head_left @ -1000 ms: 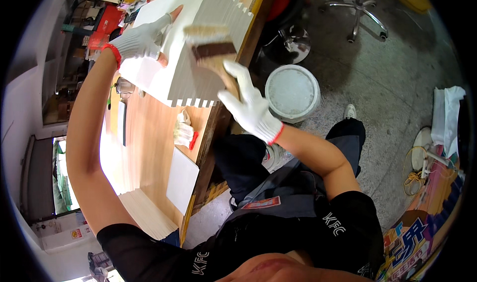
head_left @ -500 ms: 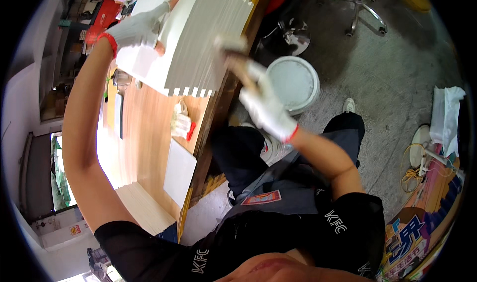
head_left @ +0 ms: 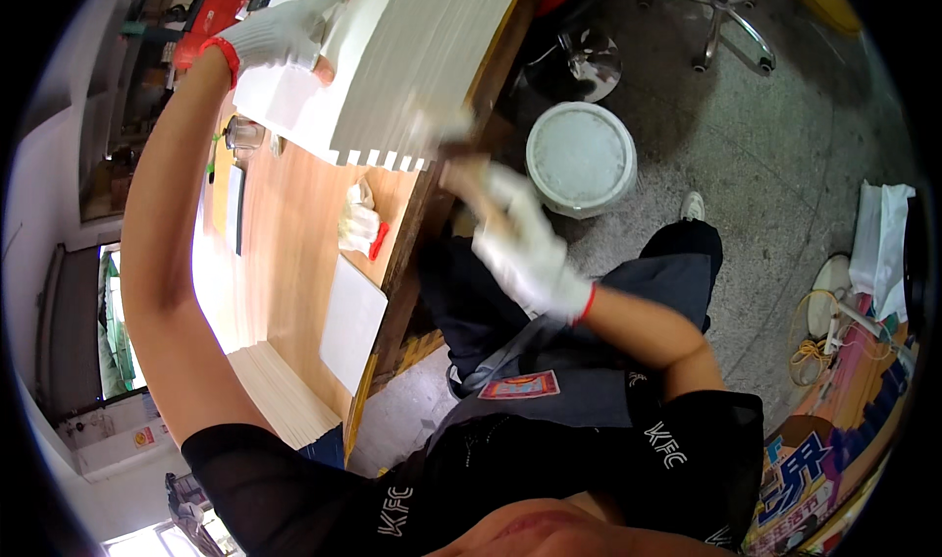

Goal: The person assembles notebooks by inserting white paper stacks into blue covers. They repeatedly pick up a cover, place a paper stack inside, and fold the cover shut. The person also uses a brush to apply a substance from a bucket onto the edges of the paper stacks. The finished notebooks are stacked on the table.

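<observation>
A thick stack of white sheets or booklets point(head_left: 417, 61) lies at the table's edge, its layered side facing right. My left hand point(head_left: 287, 35), in a white glove with bare fingertips, presses flat on top of the stack, thumb and fingers spread. In my gloved right hand point(head_left: 527, 248) is a brush point(head_left: 469, 179) with a wooden handle, gripped in closed fingers. Its pale bristle end is smeared by motion, close to the stack's near right corner. Whether the bristles touch the paper I cannot tell.
On the wooden table point(head_left: 294, 263) lie a crumpled glove point(head_left: 359, 221) with a red cuff, a white board point(head_left: 353, 323), a glass jar point(head_left: 243, 133) and another paper stack point(head_left: 285, 395). A white-lidded bucket point(head_left: 581, 155) stands on the floor, near a wheeled chair base point(head_left: 724, 12).
My right hand and the brush have moved toward me, along the stack's layered side. My left hand stays on the stack; the whole view has shifted slightly.
</observation>
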Available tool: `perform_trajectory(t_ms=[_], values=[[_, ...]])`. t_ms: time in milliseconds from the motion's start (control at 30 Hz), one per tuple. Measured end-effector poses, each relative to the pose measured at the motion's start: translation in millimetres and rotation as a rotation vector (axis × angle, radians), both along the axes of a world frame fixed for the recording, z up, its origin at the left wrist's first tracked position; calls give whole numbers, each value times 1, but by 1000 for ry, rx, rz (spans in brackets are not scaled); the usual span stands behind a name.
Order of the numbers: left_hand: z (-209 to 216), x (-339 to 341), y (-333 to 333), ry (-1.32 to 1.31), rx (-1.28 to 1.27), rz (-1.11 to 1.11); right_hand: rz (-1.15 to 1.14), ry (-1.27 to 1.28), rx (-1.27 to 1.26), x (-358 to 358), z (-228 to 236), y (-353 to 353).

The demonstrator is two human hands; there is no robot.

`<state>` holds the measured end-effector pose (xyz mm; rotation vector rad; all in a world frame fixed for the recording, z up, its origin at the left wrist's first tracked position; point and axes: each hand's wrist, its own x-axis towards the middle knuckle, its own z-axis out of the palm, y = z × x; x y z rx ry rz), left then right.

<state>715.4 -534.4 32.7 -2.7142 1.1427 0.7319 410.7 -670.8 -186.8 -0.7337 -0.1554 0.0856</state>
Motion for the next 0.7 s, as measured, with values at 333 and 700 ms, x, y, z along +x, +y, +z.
perform_trajectory(t_ms=[333, 700], values=[[1, 0, -10, -28, 2, -13, -256, -281, -711, -28, -40, 41], [13, -18, 2, -21, -41, 10, -227, 212, -304, 111, 42, -20]])
